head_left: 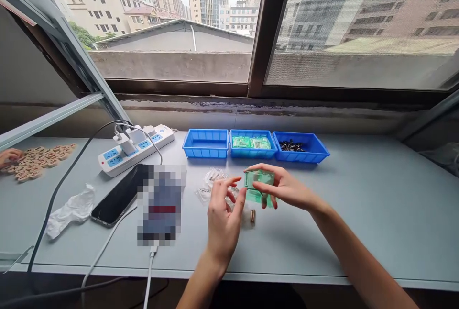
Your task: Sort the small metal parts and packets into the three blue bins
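A green see-through plastic packet point(258, 193) is held above the desk by my right hand point(287, 188), with the thumb in front and the fingers behind it. Beside its left edge is my left hand point(224, 208), thumb and fingers apart; whether the thumb tip touches the packet I cannot tell. Below the hands lies a small clear bag with a brownish cylinder-shaped piece point(253, 215) in it. Several clear plastic packets point(211, 182) are heaped behind my left hand, partly hidden by it.
Three blue bins stand along the back: a left bin point(205, 155), a middle bin point(253, 153) with green packets, a right bin point(304, 157) with small dark parts. Leftward are a power strip point(136, 151), phone point(122, 196), crumpled tissue point(70, 211), wooden pieces point(39, 160) and another person's hand point(10, 157).
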Available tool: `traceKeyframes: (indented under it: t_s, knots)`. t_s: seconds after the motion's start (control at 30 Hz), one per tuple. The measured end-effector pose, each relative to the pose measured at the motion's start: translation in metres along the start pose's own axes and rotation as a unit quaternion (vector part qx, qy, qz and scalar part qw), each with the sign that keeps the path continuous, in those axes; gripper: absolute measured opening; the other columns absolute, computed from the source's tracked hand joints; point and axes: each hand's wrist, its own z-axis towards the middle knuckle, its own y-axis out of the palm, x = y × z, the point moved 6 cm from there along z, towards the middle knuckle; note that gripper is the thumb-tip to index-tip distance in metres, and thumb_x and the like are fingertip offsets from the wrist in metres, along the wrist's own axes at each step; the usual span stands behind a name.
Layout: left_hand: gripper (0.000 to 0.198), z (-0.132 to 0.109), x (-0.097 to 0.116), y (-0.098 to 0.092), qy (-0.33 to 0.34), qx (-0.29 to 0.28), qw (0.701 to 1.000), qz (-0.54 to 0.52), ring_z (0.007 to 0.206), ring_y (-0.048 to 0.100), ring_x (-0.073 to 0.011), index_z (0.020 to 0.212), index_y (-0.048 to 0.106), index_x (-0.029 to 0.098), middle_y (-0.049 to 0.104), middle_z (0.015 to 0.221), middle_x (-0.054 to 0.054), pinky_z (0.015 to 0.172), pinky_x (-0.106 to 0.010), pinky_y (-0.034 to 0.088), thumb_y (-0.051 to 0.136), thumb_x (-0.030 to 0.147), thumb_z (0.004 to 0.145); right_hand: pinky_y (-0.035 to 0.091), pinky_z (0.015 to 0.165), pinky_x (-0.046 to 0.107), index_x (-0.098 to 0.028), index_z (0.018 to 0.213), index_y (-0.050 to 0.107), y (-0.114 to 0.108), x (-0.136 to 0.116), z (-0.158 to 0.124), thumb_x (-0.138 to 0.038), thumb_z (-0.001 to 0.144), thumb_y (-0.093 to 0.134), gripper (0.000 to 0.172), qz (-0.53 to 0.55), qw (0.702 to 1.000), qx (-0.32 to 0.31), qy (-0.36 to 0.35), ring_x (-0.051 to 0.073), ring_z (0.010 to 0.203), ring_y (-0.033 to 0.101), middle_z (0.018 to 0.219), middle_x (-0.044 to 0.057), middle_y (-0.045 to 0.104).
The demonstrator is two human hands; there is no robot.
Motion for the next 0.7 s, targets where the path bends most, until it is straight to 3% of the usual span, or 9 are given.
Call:
traceKeyframes:
  t_s: [0.13,0.27,0.47,0.6,0.7]
  knots:
    - [0.016,0.001,0.000,0.000,0.010,0.009,1.000,0.012,0.067,0.057,-0.0104,0.091,0.068,0.022,0.060,0.094,-0.004,0.052,-0.019,0.044,0.057,0.033,0.087,0.045,0.039,0.019,-0.023,0.114,0.060,0.000,0.001,-0.002,-0.032,0.069,0.077,0.049,0.018,1.000,0.007,-0.019,0.012,0.055,0.062,0.081,0.000,0.067]
    - [0.014,0.001,0.001,0.000,0.013,0.019,1.000,0.005,0.066,0.056,-0.0092,0.093,0.066,0.021,0.059,0.096,-0.004,0.049,-0.018,0.044,0.058,0.031,0.087,0.043,0.041,0.019,-0.023,0.109,0.066,-0.002,-0.002,-0.004,-0.027,0.065,0.079,0.046,-0.008,0.996,0.056,-0.073,0.011,0.060,0.060,0.090,0.002,0.069]
    - [0.010,0.000,0.005,-0.003,0.051,0.030,0.998,0.006,0.066,0.055,-0.0086,0.090,0.066,0.022,0.056,0.096,-0.004,0.047,-0.016,0.044,0.061,0.028,0.085,0.047,0.050,0.024,-0.022,0.078,0.072,-0.001,-0.010,-0.009,-0.029,0.076,0.070,0.007,-0.089,0.972,0.155,-0.153,0.017,0.074,0.064,0.082,0.004,0.072]
    - [0.014,-0.001,0.007,-0.005,0.092,0.029,0.995,0.014,0.067,0.055,-0.0075,0.087,0.066,0.022,0.056,0.098,-0.003,0.050,-0.016,0.045,0.058,0.012,0.081,0.055,0.058,0.029,-0.025,0.066,0.070,-0.004,-0.019,-0.016,-0.020,0.079,0.064,0.015,-0.138,0.936,0.214,-0.243,0.021,0.085,0.066,0.093,0.005,0.071]
    - [0.017,-0.002,0.006,-0.005,0.098,0.031,0.995,0.014,0.066,0.055,-0.0067,0.088,0.066,0.022,0.055,0.102,-0.004,0.050,-0.016,0.046,0.058,0.010,0.080,0.058,0.066,0.034,-0.028,0.064,0.071,-0.008,-0.024,-0.022,-0.022,0.083,0.064,0.021,-0.183,0.905,0.257,-0.284,0.023,0.090,0.066,0.095,0.005,0.071]
